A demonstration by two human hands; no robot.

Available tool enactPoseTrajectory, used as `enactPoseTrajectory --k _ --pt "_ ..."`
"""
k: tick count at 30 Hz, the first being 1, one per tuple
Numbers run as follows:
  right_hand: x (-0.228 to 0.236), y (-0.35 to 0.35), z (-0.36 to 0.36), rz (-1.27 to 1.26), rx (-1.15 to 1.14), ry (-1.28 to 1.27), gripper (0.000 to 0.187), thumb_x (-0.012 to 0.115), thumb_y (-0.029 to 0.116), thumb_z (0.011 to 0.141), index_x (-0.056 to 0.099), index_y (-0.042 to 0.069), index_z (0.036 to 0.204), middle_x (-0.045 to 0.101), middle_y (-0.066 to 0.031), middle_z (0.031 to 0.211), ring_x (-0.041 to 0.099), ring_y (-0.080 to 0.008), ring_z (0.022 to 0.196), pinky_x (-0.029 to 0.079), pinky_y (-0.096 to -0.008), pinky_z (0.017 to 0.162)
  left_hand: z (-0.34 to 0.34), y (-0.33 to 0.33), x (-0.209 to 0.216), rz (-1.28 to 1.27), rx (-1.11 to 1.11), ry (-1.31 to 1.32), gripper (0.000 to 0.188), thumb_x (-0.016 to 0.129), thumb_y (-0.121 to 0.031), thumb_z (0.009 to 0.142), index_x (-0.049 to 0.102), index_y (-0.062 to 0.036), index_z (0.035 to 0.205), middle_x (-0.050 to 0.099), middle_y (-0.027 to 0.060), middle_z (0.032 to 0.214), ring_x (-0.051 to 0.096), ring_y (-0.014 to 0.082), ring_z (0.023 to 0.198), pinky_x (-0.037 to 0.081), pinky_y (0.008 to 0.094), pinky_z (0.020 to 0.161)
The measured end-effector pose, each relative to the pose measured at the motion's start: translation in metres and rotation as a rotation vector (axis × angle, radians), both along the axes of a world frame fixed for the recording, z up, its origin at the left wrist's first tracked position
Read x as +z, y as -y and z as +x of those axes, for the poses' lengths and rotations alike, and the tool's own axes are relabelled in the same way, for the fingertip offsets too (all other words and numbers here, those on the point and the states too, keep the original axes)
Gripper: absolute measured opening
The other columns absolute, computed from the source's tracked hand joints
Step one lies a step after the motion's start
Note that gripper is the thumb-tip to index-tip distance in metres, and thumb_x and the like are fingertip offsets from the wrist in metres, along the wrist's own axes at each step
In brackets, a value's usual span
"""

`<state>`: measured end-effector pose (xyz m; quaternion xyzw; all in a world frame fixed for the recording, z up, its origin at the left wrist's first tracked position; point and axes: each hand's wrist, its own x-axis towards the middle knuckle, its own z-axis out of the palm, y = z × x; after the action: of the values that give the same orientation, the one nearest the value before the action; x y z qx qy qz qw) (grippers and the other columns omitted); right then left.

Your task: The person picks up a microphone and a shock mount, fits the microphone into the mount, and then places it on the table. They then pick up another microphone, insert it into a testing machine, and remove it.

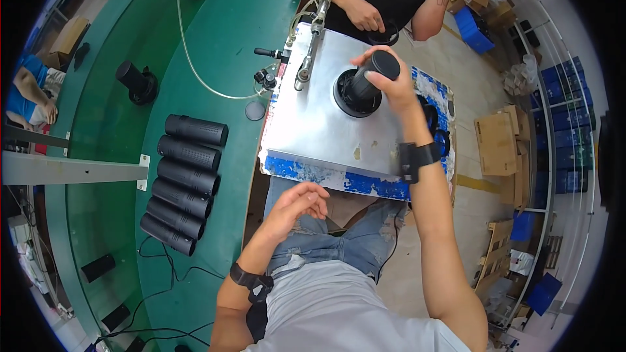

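A: Cylinder [370, 78] — black, upright in round black base [355, 94] on metal plate [326, 114]. Right hand [391, 81] wrapped around its top.

B: Left hand [301, 201]?

A: Empty, fingers loosely curled, over lap below plate edge. Six black tubes [184, 182] lie rowed on green table [215, 45], well apart.

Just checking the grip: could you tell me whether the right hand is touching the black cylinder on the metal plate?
Touching: the head view shows the right hand wrapped around the black cylinder.
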<state>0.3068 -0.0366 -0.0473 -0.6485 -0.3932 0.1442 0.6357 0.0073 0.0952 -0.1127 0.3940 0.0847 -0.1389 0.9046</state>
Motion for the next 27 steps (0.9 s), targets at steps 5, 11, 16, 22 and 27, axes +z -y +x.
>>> enactPoseTrajectory --k 5,11,16,22,27 --pt "-0.03 -0.04 -0.053 0.257 -0.615 0.191 0.027 0.069 0.004 0.08 0.053 0.001 0.102 0.064 -0.0072 0.087 0.061 -0.0148 0.079 0.049 -0.0273 0.079 0.015 -0.008 0.01 0.095 0.176 0.036 0.023 0.047 -0.02 0.095 0.058 -0.0013 0.102 0.062 0.0063 0.079 0.06 0.0134 0.077 0.046 0.0249 0.072" --pt "-0.038 -0.046 -0.051 0.155 -0.879 0.327 0.033 0.076 0.007 0.077 0.053 0.002 0.1 0.064 -0.0047 0.086 0.06 -0.0104 0.077 0.049 -0.0245 0.075 0.047 -0.036 0.031 0.4 0.342 0.195 0.014 0.053 -0.013 0.093 0.059 -0.0008 0.098 0.062 0.0037 0.077 0.059 0.011 0.072 0.044 0.0237 0.068" --pt "-0.026 -0.046 -0.056 0.147 -0.902 0.298 0.033 0.076 0.009 0.077 0.053 0.002 0.1 0.063 -0.0047 0.087 0.06 -0.0108 0.077 0.049 -0.0247 0.075 0.172 -0.148 0.03 1.366 0.77 0.331 0.033 0.053 -0.026 0.09 0.063 0.0002 0.107 0.068 0.0176 0.094 0.065 0.0301 0.09 0.048 0.0385 0.081" --pt "-0.033 -0.047 -0.052 0.165 -0.841 0.308 0.033 0.075 0.009 0.078 0.053 0.002 0.1 0.063 -0.0049 0.087 0.06 -0.0108 0.077 0.049 -0.0242 0.074 0.231 -0.18 -0.01 1.83 0.126 -0.09 0.048 0.044 -0.039 0.089 0.062 -0.004 0.116 0.065 0.0204 0.107 0.06 0.0393 0.102 0.044 0.0494 0.091" --pt "-0.031 -0.044 -0.049 0.197 -0.85 0.335 0.032 0.075 0.009 0.078 0.053 0.001 0.1 0.063 -0.0052 0.086 0.059 -0.0104 0.075 0.049 -0.0238 0.073 0.235 -0.19 0.007 1.752 0.163 -0.114 0.051 0.045 -0.042 0.089 0.054 -0.0079 0.125 0.062 0.0234 0.115 0.058 0.0395 0.107 0.044 0.0486 0.093"
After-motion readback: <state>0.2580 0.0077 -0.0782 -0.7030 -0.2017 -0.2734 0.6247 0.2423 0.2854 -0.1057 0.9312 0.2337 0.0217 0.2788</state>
